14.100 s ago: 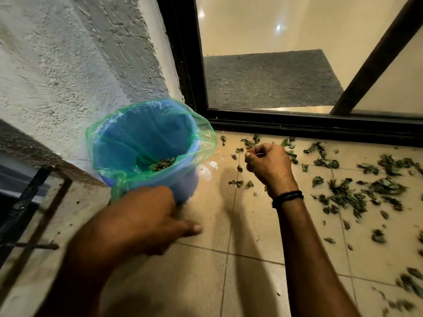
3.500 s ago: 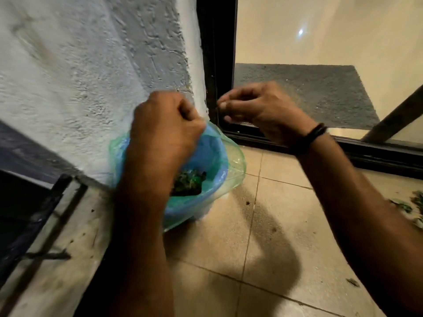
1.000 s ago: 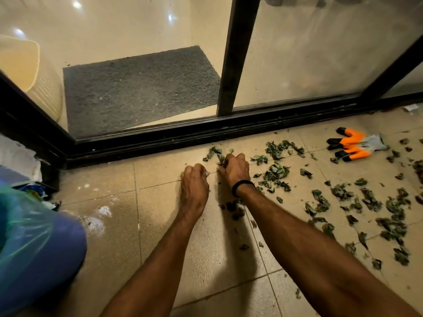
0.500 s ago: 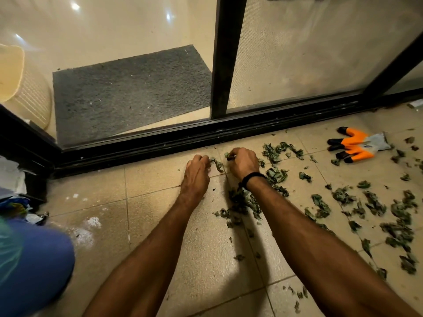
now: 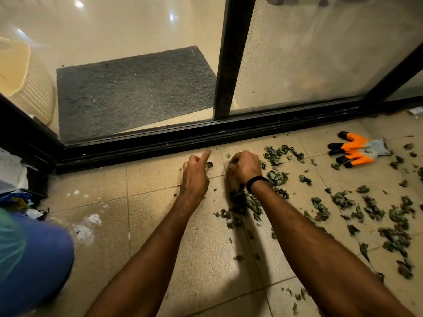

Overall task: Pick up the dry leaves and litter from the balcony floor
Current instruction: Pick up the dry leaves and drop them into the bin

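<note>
Two bare hands reach forward and down to a beige tiled balcony floor [image 5: 100, 197], seen from the head camera. They rest close together, just in front of the black sliding door track [image 5: 160, 143].

On the left hand [image 5: 195, 176], the index finger [image 5: 206, 155] is stretched straight towards the track. Its other fingers are curled under, and I cannot tell whether they hold anything. One small leaf scrap [image 5: 209, 165] lies just beside this hand's knuckles.

The right hand [image 5: 244, 167] is knuckles up with all fingers bunched together and curled in. Dark leaf bits show at the fingertips, so it seems to be gripping some. A black wristband [image 5: 256, 181] circles that wrist.

Dry leaves [image 5: 277, 177] are scattered across the tiles to the right of the hands and along the right forearm. A denser heap [image 5: 242, 203] sits partly under the right wrist, and more bits trail away to the right edge.

An orange and grey glove [image 5: 357, 152] lies flat on the floor at the far right, near the track. At the lower left corner is a blue bin [image 5: 41, 264] with a green liner [image 5: 9, 236]. Crumpled wrappers and paper [image 5: 16, 197] lie behind it in the corner.

Beyond the glass door, a grey doormat [image 5: 132, 92] lies on the indoor floor, with a cream basket [image 5: 23, 74] to its left.
</note>
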The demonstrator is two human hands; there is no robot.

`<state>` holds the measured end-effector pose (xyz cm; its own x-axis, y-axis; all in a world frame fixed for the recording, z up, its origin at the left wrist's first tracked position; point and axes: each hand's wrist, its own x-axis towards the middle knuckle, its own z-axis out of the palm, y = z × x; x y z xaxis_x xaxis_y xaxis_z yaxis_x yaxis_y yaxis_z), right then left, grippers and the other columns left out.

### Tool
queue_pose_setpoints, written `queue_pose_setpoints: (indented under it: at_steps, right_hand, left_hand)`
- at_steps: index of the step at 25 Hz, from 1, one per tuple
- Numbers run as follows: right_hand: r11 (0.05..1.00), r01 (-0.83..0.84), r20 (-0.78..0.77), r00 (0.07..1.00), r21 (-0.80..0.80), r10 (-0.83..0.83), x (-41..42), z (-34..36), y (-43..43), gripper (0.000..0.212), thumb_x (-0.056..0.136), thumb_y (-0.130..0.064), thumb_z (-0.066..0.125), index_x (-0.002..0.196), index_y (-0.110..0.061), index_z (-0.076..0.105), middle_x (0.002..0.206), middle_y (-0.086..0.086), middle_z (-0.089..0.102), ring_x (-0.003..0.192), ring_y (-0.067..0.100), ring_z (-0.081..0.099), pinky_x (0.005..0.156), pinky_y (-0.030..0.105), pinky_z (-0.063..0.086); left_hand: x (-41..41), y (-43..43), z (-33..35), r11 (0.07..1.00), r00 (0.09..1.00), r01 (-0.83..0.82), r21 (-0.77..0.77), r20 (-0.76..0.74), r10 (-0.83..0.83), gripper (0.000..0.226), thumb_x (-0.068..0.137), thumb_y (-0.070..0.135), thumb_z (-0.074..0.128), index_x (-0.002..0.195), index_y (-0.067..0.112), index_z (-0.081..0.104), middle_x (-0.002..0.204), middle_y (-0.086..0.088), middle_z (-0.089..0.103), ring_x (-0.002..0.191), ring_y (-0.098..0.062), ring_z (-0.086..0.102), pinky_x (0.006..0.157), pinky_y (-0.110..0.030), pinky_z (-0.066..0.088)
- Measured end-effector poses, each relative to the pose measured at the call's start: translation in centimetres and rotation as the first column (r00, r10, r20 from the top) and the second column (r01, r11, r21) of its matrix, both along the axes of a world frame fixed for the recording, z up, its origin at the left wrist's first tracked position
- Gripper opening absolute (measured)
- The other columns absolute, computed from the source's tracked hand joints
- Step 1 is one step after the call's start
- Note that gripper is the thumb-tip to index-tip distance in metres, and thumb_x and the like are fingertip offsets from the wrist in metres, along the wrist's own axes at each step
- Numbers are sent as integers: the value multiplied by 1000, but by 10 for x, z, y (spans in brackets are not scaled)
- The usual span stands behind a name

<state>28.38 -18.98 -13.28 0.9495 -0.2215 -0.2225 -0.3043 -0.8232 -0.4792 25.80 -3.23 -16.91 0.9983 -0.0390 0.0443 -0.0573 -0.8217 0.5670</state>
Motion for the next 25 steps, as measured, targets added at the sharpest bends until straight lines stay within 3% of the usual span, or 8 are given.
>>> queue_pose_setpoints:
  at_steps: [2,5,7,10,14,17,22,25]
  right_hand:
    - [994,106,15,994,-32,-105,2,3,-25,10,85,-12,72,94,-9,74,94,10,70,87,23,66,80,38,59]
    - [986,115,-14,993,-121,-117,0,-4,-46,10,84,-7,70,91,-11,75,103,13,67,87,26,65,77,40,60]
    - [987,94,-52,993,-133,-102,-5,-7,-44,15,86,0,62,93,-7,74,100,14,69,84,26,65,75,34,59]
    - [992,92,-49,994,-90,-97,-11,-1,-32,14,88,-4,59,90,-7,72,92,11,70,77,20,58,65,21,42]
    - [963,180,-63,983,202,-170,-14,12,-17,3,83,-12,74,85,-13,72,86,2,69,82,15,62,74,23,53]
    - [946,127,-97,990,297,-103,-11,26,-6,8,78,-10,78,76,-14,72,80,2,73,81,16,70,78,34,60]
    - [985,-54,-176,981,163,83,-20,41,-10,18,80,-3,76,94,-12,72,91,10,73,80,20,72,76,36,61]
    - [988,-152,-253,956,14,150,-32,33,-18,49,80,-2,75,123,-22,64,117,12,66,105,26,64,93,41,55]
  left_hand:
    - [-1,-10,-6,995,999,41,90,-22,-39,63,87,-14,54,138,21,55,118,-8,50,102,-24,51,78,-35,54]
    - [-14,-15,-12,997,1000,-26,73,14,25,40,89,-11,54,120,12,64,112,-9,55,99,-23,52,74,-32,52]
    - [-21,-11,-13,997,997,-76,23,27,76,27,93,-4,55,111,13,65,104,-7,58,95,-21,52,72,-34,51]
    - [-30,2,-5,979,982,-175,-105,46,181,18,97,6,56,107,15,67,99,-2,59,91,-18,53,71,-32,50]
    - [-45,27,9,918,937,-341,-203,12,350,15,97,8,57,106,13,68,100,-1,55,89,-17,54,71,-25,41]
    - [-58,39,2,938,942,-334,-94,-72,328,15,95,7,60,107,11,69,111,-7,57,96,-19,56,76,-26,45]
    - [-88,32,-12,977,978,-208,55,-6,209,25,94,2,57,111,20,64,117,1,54,101,-17,44,79,-32,45]
    - [-92,29,-11,976,976,-216,32,-1,216,27,94,-1,54,109,19,63,109,0,57,96,-17,47,76,-32,46]
